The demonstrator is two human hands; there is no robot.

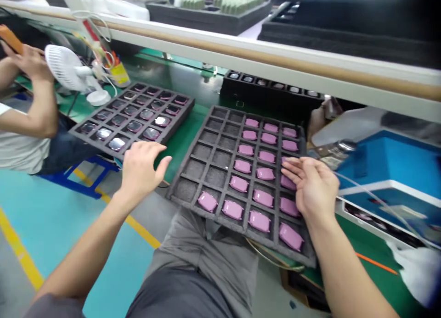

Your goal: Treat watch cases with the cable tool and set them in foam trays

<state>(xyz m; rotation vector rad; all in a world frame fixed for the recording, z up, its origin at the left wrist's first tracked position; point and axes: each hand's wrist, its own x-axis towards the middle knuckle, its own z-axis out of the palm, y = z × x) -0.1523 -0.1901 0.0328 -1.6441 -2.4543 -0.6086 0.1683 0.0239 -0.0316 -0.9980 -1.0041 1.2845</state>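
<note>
A dark foam tray (pixel 206 157) with square pockets lies before me, partly over my lap. Several pink oval parts (pixel 237 184) fill its right columns and front row; its left pockets are bare. My right hand (pixel 310 185) rests flat on the tray's right side, fingers stretched over the pink parts, holding nothing. My left hand (pixel 141 169) hovers with fingers apart between this tray and a second foam tray (pixel 175 120) to the left, which holds several shiny dark parts (pixel 134 126).
A co-worker's arm (pixel 37 102) and a small white fan (pixel 69 72) are at the far left. A black tray (pixel 272 95) stands behind, under a white shelf rail (pixel 241 56). A blue machine (pixel 392 171) sits at the right on the green bench.
</note>
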